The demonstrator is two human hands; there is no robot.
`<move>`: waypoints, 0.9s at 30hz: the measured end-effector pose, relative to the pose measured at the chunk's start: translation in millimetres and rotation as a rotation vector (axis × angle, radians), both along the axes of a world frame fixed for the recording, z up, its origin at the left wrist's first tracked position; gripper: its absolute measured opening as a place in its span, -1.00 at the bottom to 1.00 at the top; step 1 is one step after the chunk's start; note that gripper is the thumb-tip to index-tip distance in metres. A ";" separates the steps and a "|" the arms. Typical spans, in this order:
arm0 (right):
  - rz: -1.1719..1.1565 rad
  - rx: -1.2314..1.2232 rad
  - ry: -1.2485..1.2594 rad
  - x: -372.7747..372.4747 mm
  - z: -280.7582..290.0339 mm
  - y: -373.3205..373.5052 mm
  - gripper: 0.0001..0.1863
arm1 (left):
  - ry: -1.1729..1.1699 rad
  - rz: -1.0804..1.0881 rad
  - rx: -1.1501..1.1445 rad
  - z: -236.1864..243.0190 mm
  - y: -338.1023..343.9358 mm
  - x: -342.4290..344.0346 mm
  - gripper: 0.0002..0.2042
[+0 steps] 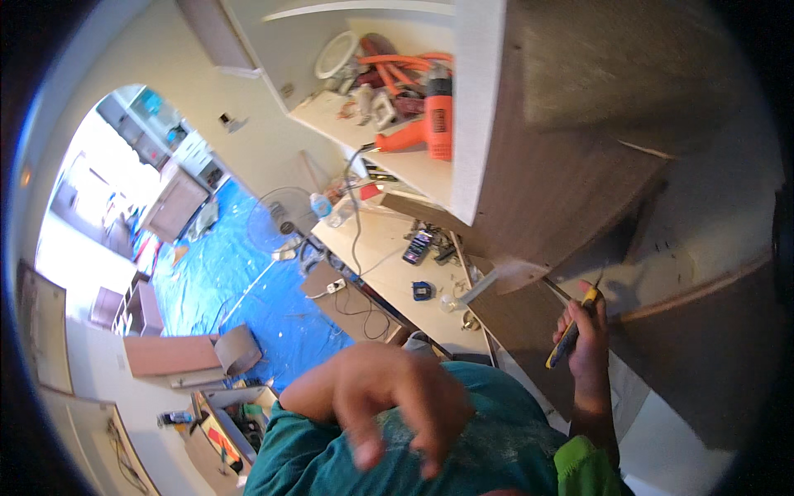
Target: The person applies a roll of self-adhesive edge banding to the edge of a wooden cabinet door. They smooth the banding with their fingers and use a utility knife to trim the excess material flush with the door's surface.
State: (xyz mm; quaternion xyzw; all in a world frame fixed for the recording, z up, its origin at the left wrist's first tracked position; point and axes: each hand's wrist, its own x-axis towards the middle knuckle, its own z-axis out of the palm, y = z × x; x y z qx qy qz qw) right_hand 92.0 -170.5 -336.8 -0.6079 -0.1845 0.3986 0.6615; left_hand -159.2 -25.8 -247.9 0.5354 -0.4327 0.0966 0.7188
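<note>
My right hand [585,329] is wrapped round the yellow and black handle of a utility knife [566,345]. The knife's thin tip points up toward the underside of a brown wood-grain panel [571,182], and I cannot tell whether it touches anything. Just beyond the hand is a curved edge of brown board [695,289]. In front of my green shirt hangs my left hand [389,401], slightly blurred, its fingers apart and pointing down with nothing in them.
An orange heat gun [439,120] lies on a shelf beside orange hoses [393,70]. A phone [418,246] and a blue tape measure [423,291] rest on the pale worktop [372,240]. Beyond stand a fan [283,219] and blue floor sheeting [198,285]; an open drawer [236,422] holds tools.
</note>
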 end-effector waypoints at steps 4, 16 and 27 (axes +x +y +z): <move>-0.077 0.010 -0.017 3.5 -11.0 1.1 -0.25 | 0.484 0.260 0.091 -73.8 6.3 -12.3 -0.45; -0.113 -0.254 -0.753 78.3 -70.9 33.0 -0.24 | 0.849 0.662 0.149 -180.2 -28.6 -16.7 -0.65; 0.035 -0.616 -1.309 182.3 -136.3 76.0 -0.44 | 0.996 0.872 0.049 -187.4 -43.0 -28.9 -0.62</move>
